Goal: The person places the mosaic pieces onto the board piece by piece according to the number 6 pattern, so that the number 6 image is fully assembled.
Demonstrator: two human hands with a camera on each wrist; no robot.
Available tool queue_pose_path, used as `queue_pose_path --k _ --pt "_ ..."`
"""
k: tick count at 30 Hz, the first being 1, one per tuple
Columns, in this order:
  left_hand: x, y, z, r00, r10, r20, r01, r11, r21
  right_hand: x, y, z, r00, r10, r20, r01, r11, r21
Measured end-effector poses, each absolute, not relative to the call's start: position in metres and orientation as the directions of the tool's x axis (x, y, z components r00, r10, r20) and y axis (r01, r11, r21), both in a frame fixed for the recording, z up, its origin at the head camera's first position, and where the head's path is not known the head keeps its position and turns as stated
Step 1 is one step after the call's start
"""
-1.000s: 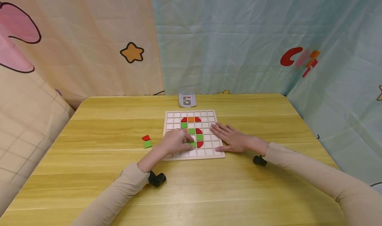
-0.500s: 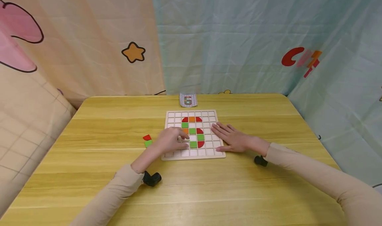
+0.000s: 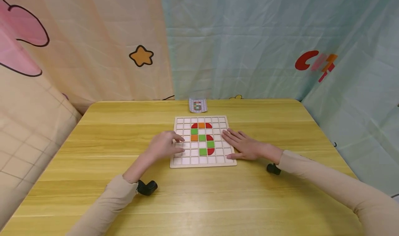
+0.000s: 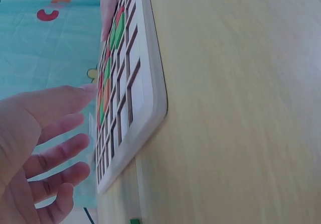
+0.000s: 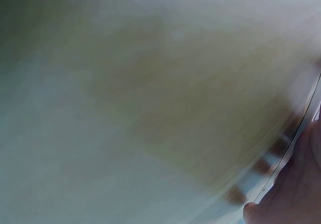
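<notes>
A white grid board (image 3: 230, 164) with a wooden rim lies on the table. Set in its cells are red quarter-round tiles (image 3: 210, 151), green square tiles (image 3: 203, 152) and orange square tiles (image 3: 201, 125). Over the board's left edge hovers my left hand (image 3: 163, 145), thumb and fingers apart and holding nothing; the left wrist view shows the same hand (image 4: 40, 148) with nothing in its fingers. My right hand (image 3: 246, 146) rests on the board's right side, fingers spread. In the left wrist view a green tile (image 4: 135, 221) shows beyond the board.
Behind the board, near the table's (image 3: 265, 191) far edge, lies a printed card (image 3: 197, 105) with a coloured figure on a grid. Curtains hang behind the table and at its sides. Black wrist devices (image 3: 147, 187) sit below both wrists.
My left hand has drawn away leftward from the lower green tile, which stays in its cell. It now covers the loose red and green tiles in the head view. My right hand stays put.
</notes>
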State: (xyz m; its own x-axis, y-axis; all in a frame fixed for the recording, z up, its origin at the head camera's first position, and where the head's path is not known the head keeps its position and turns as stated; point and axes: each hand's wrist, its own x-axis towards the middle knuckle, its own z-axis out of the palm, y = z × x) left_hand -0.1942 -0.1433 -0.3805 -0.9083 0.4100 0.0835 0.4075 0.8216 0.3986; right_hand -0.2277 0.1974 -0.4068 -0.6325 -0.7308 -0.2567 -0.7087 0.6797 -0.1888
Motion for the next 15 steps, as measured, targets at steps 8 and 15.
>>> queue_pose_path --k 8,15 --pt "-0.194 -0.165 -0.380 -0.939 0.329 0.101 0.340 0.843 0.416 -0.228 0.198 -0.407 -0.640 -0.725 -0.255 -0.703 0.686 -0.187" --pt "-0.189 -0.190 -0.381 -0.953 0.277 0.123 0.303 0.848 0.434 -0.229 0.199 -0.410 -0.635 -0.725 -0.266 -0.705 0.685 -0.184"
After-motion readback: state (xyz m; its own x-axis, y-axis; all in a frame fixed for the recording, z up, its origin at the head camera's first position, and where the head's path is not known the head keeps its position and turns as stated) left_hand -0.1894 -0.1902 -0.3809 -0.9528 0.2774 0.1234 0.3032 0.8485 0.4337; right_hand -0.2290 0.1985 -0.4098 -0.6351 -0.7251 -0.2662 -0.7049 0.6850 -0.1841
